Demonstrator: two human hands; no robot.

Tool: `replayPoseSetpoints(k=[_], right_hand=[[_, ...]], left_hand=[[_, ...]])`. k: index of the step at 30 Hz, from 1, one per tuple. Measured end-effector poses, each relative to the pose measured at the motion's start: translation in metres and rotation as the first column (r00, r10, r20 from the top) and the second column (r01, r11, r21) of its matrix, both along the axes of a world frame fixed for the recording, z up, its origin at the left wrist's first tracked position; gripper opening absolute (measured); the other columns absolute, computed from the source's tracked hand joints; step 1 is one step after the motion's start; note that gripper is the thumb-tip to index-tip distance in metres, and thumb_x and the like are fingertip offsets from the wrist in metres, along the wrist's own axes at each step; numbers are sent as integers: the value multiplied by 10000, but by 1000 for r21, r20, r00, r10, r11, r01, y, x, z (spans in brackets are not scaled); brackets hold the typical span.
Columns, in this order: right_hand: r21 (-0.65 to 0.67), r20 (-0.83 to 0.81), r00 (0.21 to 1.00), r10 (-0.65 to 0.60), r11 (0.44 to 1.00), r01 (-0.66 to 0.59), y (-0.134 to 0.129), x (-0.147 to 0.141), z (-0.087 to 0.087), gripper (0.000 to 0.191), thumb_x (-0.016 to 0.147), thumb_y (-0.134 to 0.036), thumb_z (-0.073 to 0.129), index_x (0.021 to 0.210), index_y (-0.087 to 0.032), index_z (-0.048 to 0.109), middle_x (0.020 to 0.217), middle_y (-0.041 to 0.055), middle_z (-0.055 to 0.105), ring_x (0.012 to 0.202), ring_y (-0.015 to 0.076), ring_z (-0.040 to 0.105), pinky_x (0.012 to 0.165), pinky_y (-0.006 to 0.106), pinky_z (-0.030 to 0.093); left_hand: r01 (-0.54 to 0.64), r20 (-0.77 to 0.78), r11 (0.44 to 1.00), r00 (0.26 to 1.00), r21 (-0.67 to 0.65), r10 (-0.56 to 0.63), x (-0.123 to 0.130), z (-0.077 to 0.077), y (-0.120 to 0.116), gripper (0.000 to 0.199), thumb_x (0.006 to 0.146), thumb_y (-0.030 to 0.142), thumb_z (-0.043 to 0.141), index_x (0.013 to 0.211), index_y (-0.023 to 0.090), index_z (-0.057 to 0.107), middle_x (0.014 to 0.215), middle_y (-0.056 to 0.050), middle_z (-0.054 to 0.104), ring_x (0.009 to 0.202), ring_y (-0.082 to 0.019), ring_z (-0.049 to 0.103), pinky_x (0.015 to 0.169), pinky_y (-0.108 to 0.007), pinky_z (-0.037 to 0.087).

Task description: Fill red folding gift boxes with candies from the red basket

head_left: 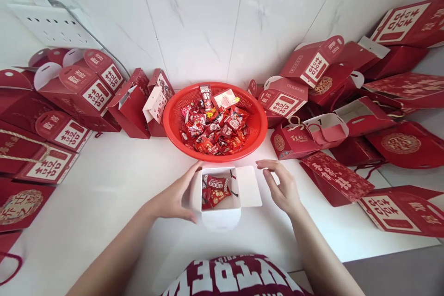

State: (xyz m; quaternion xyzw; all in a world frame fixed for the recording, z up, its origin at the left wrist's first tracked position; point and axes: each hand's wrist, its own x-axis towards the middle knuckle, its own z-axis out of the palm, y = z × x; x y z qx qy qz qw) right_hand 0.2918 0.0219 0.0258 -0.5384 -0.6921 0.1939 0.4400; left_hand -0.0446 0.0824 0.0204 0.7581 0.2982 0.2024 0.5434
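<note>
An opened small white-sided box point(221, 211) stands on the counter in front of me, its flaps folded outward. Several red-wrapped candies point(215, 191) lie inside it. My left hand point(173, 198) is open at the box's left side, thumb and fingers spread around the left flap; whether it touches the box I cannot tell. To the right of the box's right flap, my right hand point(283, 187) is open, fingers curved and apart, with nothing in it. Just behind the box is a red plastic basket point(169, 122) holding many wrapped candies point(217, 125).
Red gift boxes point(86, 88) are stacked on the left, and two slim red boxes point(132, 106) stand beside the basket. More red boxes point(284, 101) crowd the right side, some open. A power strip point(55, 25) with a cable is on the tiled wall behind the white counter point(114, 185).
</note>
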Motion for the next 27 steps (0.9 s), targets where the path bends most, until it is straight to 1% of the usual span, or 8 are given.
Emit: replayPoseSetpoints(k=[2,5,9,13,17,21,23,27], right_hand=[[-79,-24,999,36,996,-38,-13,3,-21,287,984,-204,434,1239,-285,538,1189,105,622,1084,269,626,849,451,553],[-173,-53,977,206,962,-212,-28,0,-37,528,921,-228,542,1420,-302,385,1371,130,515,1221,295,556,961,487,529],[-177,-70,947,313,930,-321,-32,-13,-37,873,827,-334,730,1531,-328,214,1521,140,361,1422,331,365,1150,535,380],[-68,-79,904,421,902,-426,-27,-24,-31,1040,754,-422,814,1557,-410,152,1613,105,206,1499,350,212,1175,574,314],[-64,-132,889,439,891,-450,-29,-35,-25,855,722,-511,820,1466,-384,418,1634,85,176,1508,369,169,1187,573,274],[-50,-243,887,391,909,-414,-33,-51,-20,516,803,-651,675,1173,-291,669,1602,77,275,1489,369,210,1191,567,242],[-66,-334,880,338,923,-379,-35,-60,-18,455,865,-661,588,1063,-263,686,1574,80,331,1472,352,259,1184,551,260],[-105,-427,866,261,937,-334,-37,-71,-16,372,923,-593,544,1003,-247,656,1539,86,384,1470,322,276,1184,532,272]], left_hand=[[8,49,994,999,-111,-2,-11,10,10,956,804,756,565,1550,229,284,1590,-150,338,1449,-405,342,1179,-559,311],[44,1,978,999,-203,-45,-24,20,24,556,960,517,490,1444,243,477,1458,-117,534,1316,-348,533,1102,-502,432],[106,-77,981,990,-160,-119,-31,21,32,528,902,371,617,1413,274,522,1453,-86,552,1308,-341,548,1088,-474,458],[155,5,970,988,-187,-157,-19,18,24,684,837,440,701,1457,256,478,1479,-100,524,1337,-378,512,1082,-487,462],[182,200,933,972,-312,-123,4,15,9,762,826,604,659,1464,231,475,1462,-120,535,1302,-413,529,1047,-512,478],[67,206,929,978,-365,10,23,12,-6,600,934,487,587,1470,249,463,1462,-102,539,1279,-340,556,1065,-446,459],[26,201,917,978,-398,60,27,12,-10,566,945,411,600,1471,259,456,1449,-88,553,1278,-311,556,1062,-410,458],[-10,228,901,966,-433,120,29,14,-11,533,932,368,627,1433,247,495,1395,-78,596,1223,-290,587,1025,-377,474]])
